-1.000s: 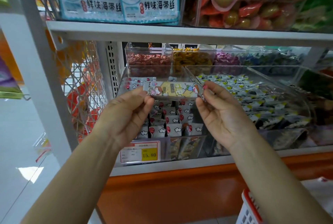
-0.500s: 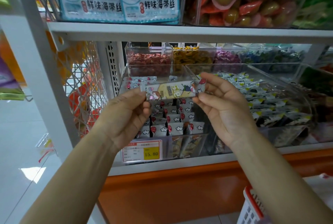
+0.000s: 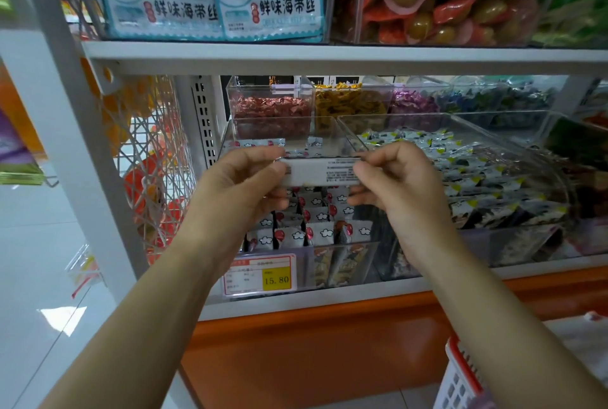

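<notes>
Shop shelving fills the view, a white shelf point(image 3: 329, 59) above rows of clear bins of wrapped snacks. At the middle, the fingers point(image 3: 266, 158) of the left hand point(image 3: 243, 181) curl over one end of a long snack packet point(image 3: 320, 171), with the thumb apparently underneath. The right hand point(image 3: 401, 188) pinches the other end the same way. Both grips are closed on the wrapper ends, not on its middle.

The packet hangs level between the hands, its pale printed back turned toward the camera. It sits just above and in front of the clear bin point(image 3: 309, 263) of cloud-printed packets.

It looks light, judging by how easily two pinches carry it. The film is likely smooth and a little slippery, and the filling may crush or snap if squeezed. The flat sealed ends seem the safest hold, as they are stiff and carry no contents. A one-handed hold would sit better round the middle, kept gentle.

Below the bin a price tag point(image 3: 261, 275) reads 15.80. A red and white basket point(image 3: 460, 375) stands at the lower right.
</notes>
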Demonstrator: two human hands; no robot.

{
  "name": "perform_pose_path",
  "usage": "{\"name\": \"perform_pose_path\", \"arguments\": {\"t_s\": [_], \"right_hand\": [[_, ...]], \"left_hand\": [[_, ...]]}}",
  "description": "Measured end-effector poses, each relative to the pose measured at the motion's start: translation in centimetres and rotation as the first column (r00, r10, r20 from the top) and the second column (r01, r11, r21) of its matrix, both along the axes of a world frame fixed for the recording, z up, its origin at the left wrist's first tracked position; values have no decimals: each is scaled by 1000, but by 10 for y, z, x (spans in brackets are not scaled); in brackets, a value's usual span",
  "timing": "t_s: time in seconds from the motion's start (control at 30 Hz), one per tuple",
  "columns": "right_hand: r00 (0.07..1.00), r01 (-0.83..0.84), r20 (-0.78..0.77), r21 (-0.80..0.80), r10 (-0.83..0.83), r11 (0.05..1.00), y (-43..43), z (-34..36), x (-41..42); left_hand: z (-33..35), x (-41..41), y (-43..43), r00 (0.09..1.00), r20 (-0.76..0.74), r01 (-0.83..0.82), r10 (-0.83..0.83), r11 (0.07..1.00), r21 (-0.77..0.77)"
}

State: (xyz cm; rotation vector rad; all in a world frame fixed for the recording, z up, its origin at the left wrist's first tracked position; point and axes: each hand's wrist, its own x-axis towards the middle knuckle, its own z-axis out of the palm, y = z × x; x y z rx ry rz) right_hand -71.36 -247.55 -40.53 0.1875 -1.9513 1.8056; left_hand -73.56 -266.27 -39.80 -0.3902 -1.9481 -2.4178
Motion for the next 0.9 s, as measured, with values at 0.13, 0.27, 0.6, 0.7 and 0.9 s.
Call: {"name": "perform_pose_path", "arguments": {"t_s": [0.13, 0.27, 0.6, 0.7, 0.9], "right_hand": [[1000, -9, -16, 84, 11, 996, 1, 1, 2], [998, 63, -14, 108, -62, 992, 3, 2, 3], [988, 118, -126, 243, -89, 963, -1, 2, 6], [986, 120, -143, 250, -86, 961, -2, 1, 6], [987, 99, -142, 216, -69, 971, -3, 1, 6]], "left_hand": [[2, 1, -3, 998, -69, -16, 3, 982, -189], [5, 6, -5, 993, -114, -17, -32, 913, -407], [6, 7, 4, 997, -80, -32, 4, 934, -355], [8, 7, 1, 996, -88, -36, 5, 937, -347], [12, 8, -6, 995, 2, 95, -99, 949, -300]]}}
